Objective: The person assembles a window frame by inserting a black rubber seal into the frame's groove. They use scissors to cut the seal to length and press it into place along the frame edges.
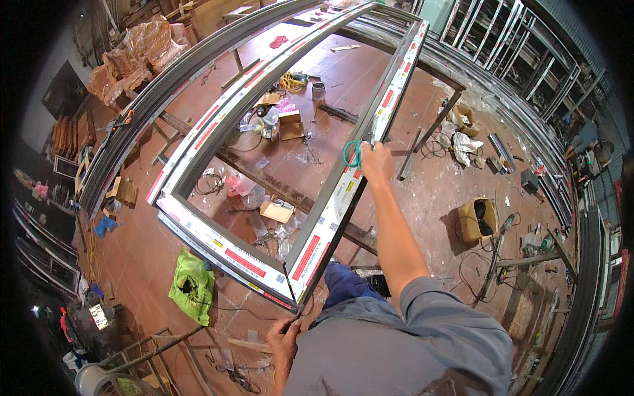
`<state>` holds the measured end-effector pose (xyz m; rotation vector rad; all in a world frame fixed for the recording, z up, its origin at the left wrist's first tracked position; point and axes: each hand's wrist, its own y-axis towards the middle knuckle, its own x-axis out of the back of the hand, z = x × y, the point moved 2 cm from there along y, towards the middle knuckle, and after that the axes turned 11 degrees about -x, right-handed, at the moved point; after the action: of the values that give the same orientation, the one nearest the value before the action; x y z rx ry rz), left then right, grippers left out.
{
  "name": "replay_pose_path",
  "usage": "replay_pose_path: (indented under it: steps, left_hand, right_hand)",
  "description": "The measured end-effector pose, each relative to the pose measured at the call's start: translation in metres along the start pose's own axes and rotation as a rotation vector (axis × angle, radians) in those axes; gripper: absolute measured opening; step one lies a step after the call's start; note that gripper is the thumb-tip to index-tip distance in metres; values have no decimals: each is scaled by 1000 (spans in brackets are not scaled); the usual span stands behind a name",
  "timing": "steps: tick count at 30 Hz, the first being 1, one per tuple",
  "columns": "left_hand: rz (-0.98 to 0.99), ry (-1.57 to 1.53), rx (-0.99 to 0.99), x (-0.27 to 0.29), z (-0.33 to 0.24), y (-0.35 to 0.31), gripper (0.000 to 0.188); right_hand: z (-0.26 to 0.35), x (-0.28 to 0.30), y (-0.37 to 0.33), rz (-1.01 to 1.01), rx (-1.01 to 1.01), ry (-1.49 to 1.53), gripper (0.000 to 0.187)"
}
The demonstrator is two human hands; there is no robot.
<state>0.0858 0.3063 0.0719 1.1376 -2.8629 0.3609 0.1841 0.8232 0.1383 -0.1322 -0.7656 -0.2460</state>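
A large rectangular window or door frame (343, 188), dark with white and red printed protective film, lies raised in front of me on metal supports. My right hand (376, 162) is closed at its right side rail, gripping what look like scissors (352, 154) with green loop handles; their blades are hard to make out. My left hand (284, 338) is low by the frame's near corner, fingers pinched on a thin black strip (297, 317). The strip seems to run up over the mitred corner joint.
Dark profiles (125, 142) curve along the left. An open cardboard box (478, 220) stands on the tiled floor at right, near cables and tools. A lime-green bag (192, 287) lies at lower left. Small boxes and plastic scraps (264, 125) litter the floor beneath the frame.
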Motion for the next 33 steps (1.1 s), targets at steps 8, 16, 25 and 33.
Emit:
replay_pose_path:
  steps: [8, 16, 25, 33]
  left_hand:
    - [69, 57, 24, 6, 11, 4, 22]
    - [81, 11, 104, 8, 9, 11, 23]
    - [63, -107, 134, 0, 11, 13, 21]
    - [26, -19, 184, -1, 0, 14, 19]
  right_hand:
    - [-66, -34, 94, -27, -206, 284, 40]
    - [-60, -23, 106, 2, 147, -163, 33]
    - [-70, -13, 146, 274, 342, -401, 42]
    - [-60, -17, 124, 74, 192, -407, 36]
